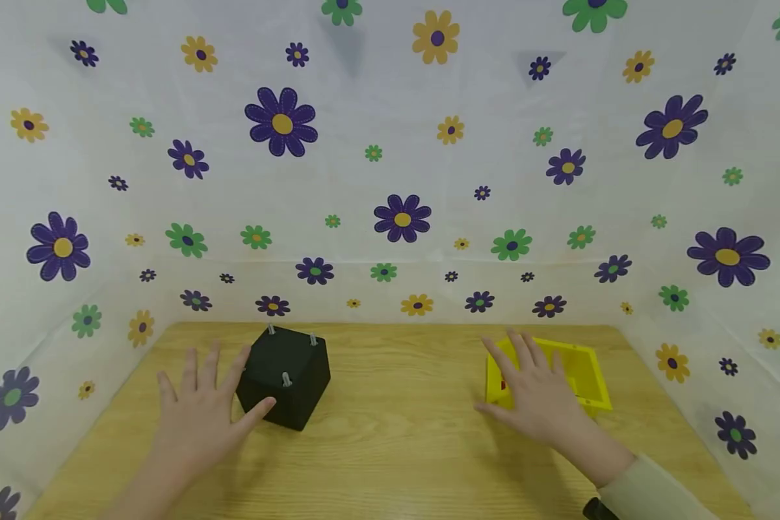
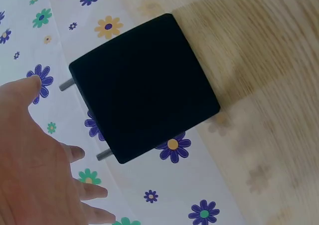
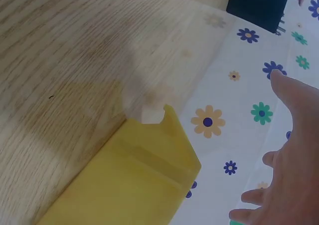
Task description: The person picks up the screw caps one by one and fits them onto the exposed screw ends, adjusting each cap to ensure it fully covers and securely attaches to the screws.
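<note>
A black cube-shaped block (image 1: 284, 368) sits on the wooden table at the left, with several short metal pins standing up from its top. My left hand (image 1: 198, 419) hovers at its near left side, fingers spread and straight, holding nothing. In the left wrist view the block (image 2: 144, 88) shows a plain dark face, with two pins beyond its edge. On the right is a yellow open-topped bin (image 1: 588, 368). Over its near left part my right hand (image 1: 539, 401) is held with fingers spread, hiding some of it. The right wrist view shows the bin's yellow wall (image 3: 124, 180) below that hand.
The wooden table (image 1: 390, 433) is walled at the back and both sides by a white sheet (image 1: 364, 94) printed with flowers. Near the right sleeve, at the lower edge, lies a small dark object (image 1: 598, 509), mostly cut off.
</note>
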`<control>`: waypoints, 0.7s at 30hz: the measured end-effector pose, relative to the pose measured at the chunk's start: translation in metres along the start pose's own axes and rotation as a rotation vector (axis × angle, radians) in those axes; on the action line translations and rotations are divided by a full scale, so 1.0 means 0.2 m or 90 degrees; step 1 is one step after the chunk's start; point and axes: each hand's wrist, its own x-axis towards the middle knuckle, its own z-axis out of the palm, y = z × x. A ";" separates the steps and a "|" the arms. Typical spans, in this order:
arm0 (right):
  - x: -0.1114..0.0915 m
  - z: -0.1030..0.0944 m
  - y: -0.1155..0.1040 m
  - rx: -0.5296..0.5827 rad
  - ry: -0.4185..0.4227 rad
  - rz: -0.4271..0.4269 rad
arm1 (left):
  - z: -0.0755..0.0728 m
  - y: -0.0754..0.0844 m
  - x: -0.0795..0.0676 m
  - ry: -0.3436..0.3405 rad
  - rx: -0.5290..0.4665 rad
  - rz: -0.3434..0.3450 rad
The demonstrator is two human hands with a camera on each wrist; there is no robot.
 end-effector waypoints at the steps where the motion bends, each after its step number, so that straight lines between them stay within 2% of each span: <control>1: 0.01 0.01 0.00 0.002 0.000 -0.001 | 0.00 -0.01 0.00 -0.001 -0.001 -0.001; 9: 0.07 0.07 -0.02 0.009 -0.003 -0.017 | 0.02 -0.06 0.02 -0.003 -0.004 -0.013; 21: 0.16 0.14 -0.11 0.040 -0.017 -0.036 | 0.03 -0.11 0.04 -0.025 -0.005 -0.038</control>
